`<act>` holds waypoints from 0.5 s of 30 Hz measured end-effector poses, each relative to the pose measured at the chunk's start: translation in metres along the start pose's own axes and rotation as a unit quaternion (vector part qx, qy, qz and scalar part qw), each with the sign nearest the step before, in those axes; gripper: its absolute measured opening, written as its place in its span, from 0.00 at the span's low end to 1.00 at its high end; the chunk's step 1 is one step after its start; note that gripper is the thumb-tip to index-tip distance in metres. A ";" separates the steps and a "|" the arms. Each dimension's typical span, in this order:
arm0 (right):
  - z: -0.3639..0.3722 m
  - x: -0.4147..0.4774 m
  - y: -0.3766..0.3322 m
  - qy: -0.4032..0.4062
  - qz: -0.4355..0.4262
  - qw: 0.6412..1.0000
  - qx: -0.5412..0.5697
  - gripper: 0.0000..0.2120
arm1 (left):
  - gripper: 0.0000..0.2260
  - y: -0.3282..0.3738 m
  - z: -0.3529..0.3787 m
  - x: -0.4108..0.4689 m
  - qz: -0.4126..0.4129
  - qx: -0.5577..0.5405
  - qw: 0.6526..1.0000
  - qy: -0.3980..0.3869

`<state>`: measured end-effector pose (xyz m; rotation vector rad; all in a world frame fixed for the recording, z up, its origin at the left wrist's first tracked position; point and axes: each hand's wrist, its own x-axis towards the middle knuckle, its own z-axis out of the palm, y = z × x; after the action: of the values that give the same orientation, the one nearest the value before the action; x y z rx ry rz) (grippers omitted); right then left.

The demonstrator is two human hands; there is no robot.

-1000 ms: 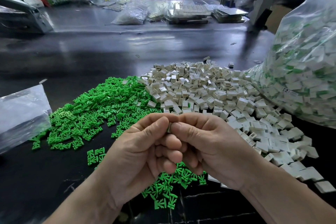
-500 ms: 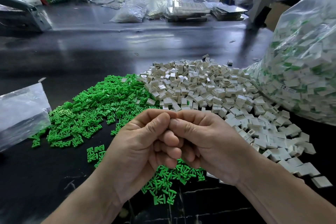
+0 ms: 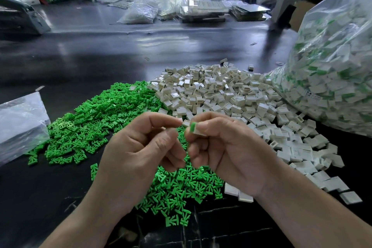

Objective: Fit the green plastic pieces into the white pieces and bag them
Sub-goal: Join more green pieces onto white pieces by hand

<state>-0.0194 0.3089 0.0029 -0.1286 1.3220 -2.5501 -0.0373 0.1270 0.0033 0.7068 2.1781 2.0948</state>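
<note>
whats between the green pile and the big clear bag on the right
The heap of loose white pieces fills that stretch, as the head view shows.

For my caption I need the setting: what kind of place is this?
Probably a small factory assembly bench: heaps of loose green pieces and white pieces on a long dark worktable, beside a big clear bag of fitted parts.

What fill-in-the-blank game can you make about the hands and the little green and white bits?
1. The right hand pinches a white piece with a ___ piece fitted in it.
2. The pile of green pieces lies to the ___ of the pile of white pieces.
3. The big clear bag of fitted pieces sits to the ___ of that white pile.
Missing words: green; left; right.
</note>
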 end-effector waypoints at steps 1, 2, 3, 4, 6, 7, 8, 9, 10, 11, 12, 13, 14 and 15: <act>-0.004 0.000 -0.005 -0.003 -0.009 0.999 0.040 0.05 | 0.03 0.000 -0.001 0.001 0.002 0.028 0.999 0.016; -0.009 0.000 -0.010 0.002 -0.021 0.997 0.070 0.07 | 0.04 -0.001 -0.003 0.001 0.000 0.063 0.997 0.036; -0.014 0.000 -0.017 0.016 -0.035 0.995 0.091 0.08 | 0.04 -0.002 -0.005 0.002 -0.004 0.111 0.992 0.057; -0.019 0.001 -0.024 0.039 -0.049 0.993 0.098 0.11 | 0.04 -0.004 -0.009 0.003 -0.009 0.178 0.982 0.068; -0.028 0.000 -0.036 0.108 -0.064 0.992 0.031 0.14 | 0.13 -0.009 -0.015 0.005 -0.012 0.344 0.938 0.041; -0.030 -0.001 -0.038 0.148 -0.070 0.984 -0.066 0.11 | 0.20 -0.010 -0.015 0.005 -0.015 0.416 0.909 0.008; -0.030 -0.002 -0.038 0.186 -0.078 0.956 -0.211 0.06 | 0.27 -0.011 -0.013 0.005 -0.020 0.481 0.876 -0.026; -0.028 -0.003 -0.036 0.214 -0.077 0.894 -0.387 0.05 | 0.33 -0.012 -0.011 0.005 -0.025 0.535 0.843 -0.049; -0.026 -0.003 -0.033 0.223 -0.063 0.797 -0.557 0.11 | 0.37 -0.013 -0.009 0.005 -0.031 0.577 0.813 -0.062; -0.024 -0.002 -0.029 0.211 -0.028 0.684 -0.698 0.20 | 0.40 -0.015 -0.007 0.005 -0.036 0.604 0.793 -0.071; -0.023 0.001 -0.025 0.190 0.023 0.577 -0.794 0.27 | 0.40 -0.015 -0.005 0.006 -0.036 0.618 0.781 -0.079; -0.020 0.004 -0.021 0.171 0.062 0.508 -0.842 0.29 | 0.38 -0.015 -0.004 0.007 -0.032 0.623 0.777 -0.085; -0.018 0.006 -0.017 0.151 0.079 0.476 -0.862 0.28 | 0.35 -0.016 -0.003 0.008 -0.026 0.622 0.777 -0.091; -0.017 0.008 -0.014 0.138 0.074 0.472 -0.868 0.25 | 0.31 -0.016 -0.002 0.009 -0.017 0.617 0.781 -0.096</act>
<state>-0.0328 0.3276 0.0046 0.0586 3.0889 -0.0478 -0.0512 0.1285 -0.0094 0.7841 3.1294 0.2318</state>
